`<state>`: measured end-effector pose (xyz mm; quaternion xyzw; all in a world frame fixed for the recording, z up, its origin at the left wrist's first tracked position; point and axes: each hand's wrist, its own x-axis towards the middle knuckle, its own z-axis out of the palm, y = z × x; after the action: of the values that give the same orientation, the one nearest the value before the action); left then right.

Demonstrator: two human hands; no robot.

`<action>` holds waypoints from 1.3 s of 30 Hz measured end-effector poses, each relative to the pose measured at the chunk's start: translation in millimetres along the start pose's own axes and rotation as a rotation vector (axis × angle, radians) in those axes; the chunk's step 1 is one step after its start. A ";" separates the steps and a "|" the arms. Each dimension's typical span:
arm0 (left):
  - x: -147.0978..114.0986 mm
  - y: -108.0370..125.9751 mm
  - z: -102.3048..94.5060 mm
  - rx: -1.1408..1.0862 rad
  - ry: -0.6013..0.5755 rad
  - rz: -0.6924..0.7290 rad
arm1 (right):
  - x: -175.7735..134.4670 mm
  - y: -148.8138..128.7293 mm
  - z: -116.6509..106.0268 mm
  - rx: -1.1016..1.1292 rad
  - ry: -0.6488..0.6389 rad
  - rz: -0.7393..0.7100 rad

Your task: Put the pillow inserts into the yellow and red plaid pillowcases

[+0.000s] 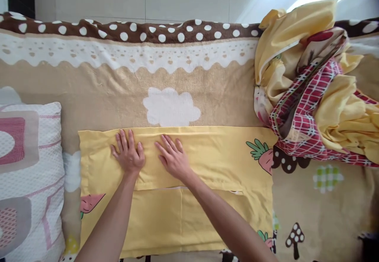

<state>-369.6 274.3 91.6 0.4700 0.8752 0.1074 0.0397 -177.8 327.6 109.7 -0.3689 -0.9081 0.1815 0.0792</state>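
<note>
1. A tan blanket [118,92] with a white cloud and a brown dotted edge covers the bed.
2. On the blanket's left edge lies a white patterned pillow [29,175].
3. At its right end sits crumpled yellow-and-red bedding [319,96].

yellow pillowcase [207,155], folded, flat on blanket [118,92]

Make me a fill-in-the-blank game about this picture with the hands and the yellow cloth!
1. Both hands, the left hand and the right hand, lie flat on the ____ cloth.
2. The white shape on the tan blanket above the hands is a ____.
3. The pillow lies to the ____ of the cloth.
4. The crumpled pile of bedding has a red ____ pattern.

Missing words: yellow; cloud; left; checked
</note>
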 end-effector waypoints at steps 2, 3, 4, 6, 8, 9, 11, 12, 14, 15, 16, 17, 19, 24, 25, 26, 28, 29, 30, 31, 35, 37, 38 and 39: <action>0.3 -1.6 0.1 0.012 0.002 0.012 | 13.9 -6.7 6.1 0.034 -0.041 -0.028; 1.0 -3.1 -0.3 0.016 -0.002 0.021 | 14.8 3.1 4.4 0.036 -0.044 -0.008; 2.4 -5.2 -1.0 0.018 -0.010 0.033 | 11.4 20.2 -0.1 0.030 -0.049 0.018; 8.0 -10.8 -3.2 0.013 -0.036 0.063 | -5.8 69.3 -15.2 -0.009 -0.050 0.094; 17.9 -17.5 -6.3 0.002 -0.072 0.111 | -32.1 126.5 -35.2 -0.068 -0.047 0.172; 24.4 -20.7 -8.3 -0.003 -0.088 0.137 | -46.5 154.6 -45.6 -0.097 -0.050 0.194; 38.8 -26.0 -13.0 -0.009 -0.118 0.194 | -73.7 204.7 -65.1 -0.153 -0.047 0.273; 46.0 -28.2 -15.5 -0.009 -0.137 0.225 | -85.2 225.2 -73.6 -0.172 -0.039 0.324; 58.2 -33.0 -20.7 -0.005 -0.152 0.228 | -101.3 253.3 -86.8 -0.186 -0.029 0.416; 62.4 -36.1 -23.2 -0.010 -0.121 0.152 | -105.6 259.1 -90.7 -0.178 -0.023 0.446; 64.8 -40.1 -26.0 -0.023 -0.057 0.019 | -107.6 258.3 -92.4 -0.162 -0.008 0.470; 65.1 -44.7 -29.1 -0.040 0.025 -0.145 | -107.7 250.1 -91.2 -0.139 0.018 0.491; 58.7 -54.4 -36.9 -0.064 0.162 -0.397 | -104.2 210.2 -79.3 -0.079 0.100 0.516; -0.8 -46.3 -46.4 -0.041 0.055 0.068 | -81.7 25.8 -11.2 0.172 0.065 0.222; -18.0 -36.5 -42.5 -0.065 0.002 0.217 | -75.4 -5.5 0.9 0.214 0.023 0.150; -35.2 -25.3 -36.7 -0.096 -0.063 0.360 | -69.9 -28.5 10.1 0.231 0.007 0.165; -64.8 -3.5 -22.6 -0.088 -0.212 0.525 | -66.1 -43.6 17.9 0.233 0.000 0.192; -74.8 4.6 -16.2 -0.058 -0.242 0.542 | -69.8 -35.7 16.3 0.213 0.008 0.210; -80.6 9.5 -11.4 -0.021 -0.247 0.524 | -77.6 -18.8 11.4 0.181 0.018 0.224; -81.8 10.4 -8.7 0.013 -0.229 0.484 | -89.4 5.0 3.6 0.138 0.023 0.234; -53.6 -27.8 -20.1 0.060 -0.149 0.310 | -159.0 126.9 -42.6 -0.069 -0.067 0.291; -31.8 -61.7 -35.3 0.080 -0.077 0.218 | -192.8 178.2 -62.6 -0.135 -0.090 0.279; -21.7 -77.4 -43.8 0.094 -0.040 0.170 | -206.2 196.9 -69.2 -0.154 -0.083 0.276; -13.0 -90.0 -52.4 0.104 -0.044 0.131 | -216.1 209.5 -73.0 -0.169 -0.057 0.291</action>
<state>-444.6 207.4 121.9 0.5301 0.8457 0.0540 0.0275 131.4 335.1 93.5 -0.4964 -0.8591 0.1247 -0.0049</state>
